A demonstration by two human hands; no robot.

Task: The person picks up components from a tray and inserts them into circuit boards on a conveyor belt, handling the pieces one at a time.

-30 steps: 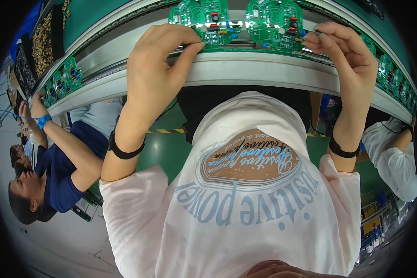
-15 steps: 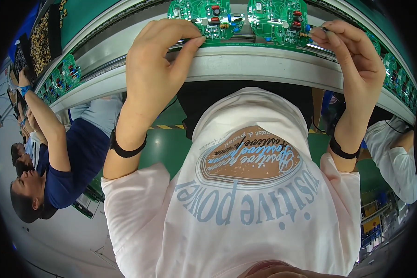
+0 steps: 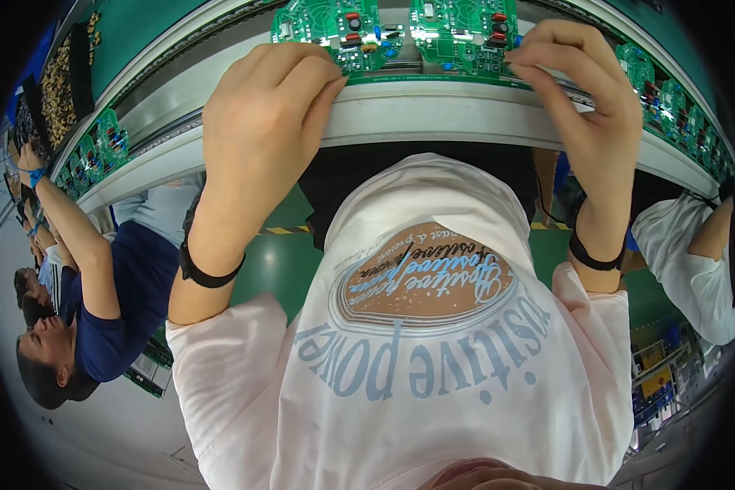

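the two green boards (image 3: 400,37) sit side by side on the conveyor rail (image 3: 433,110), straight ahead of the person and just past both hands, their shared long axis running left to right along the line. the left hand (image 3: 261,122) rests at the near edge of the left board, fingers curled down with the tips touching the board's rim; it looks pressed on rather than wrapped around anything. the right hand (image 3: 584,98) is at the right end of the right board, fingers pinched narrow on that edge, with a speck of blue showing at the fingertips; i cannot tell whether it is a small part or a tool. each hand is about as near to its own board as the other. more boards (image 3: 98,151) ride the line off to the left, where a co-worker's arm (image 3: 65,220) reaches up.
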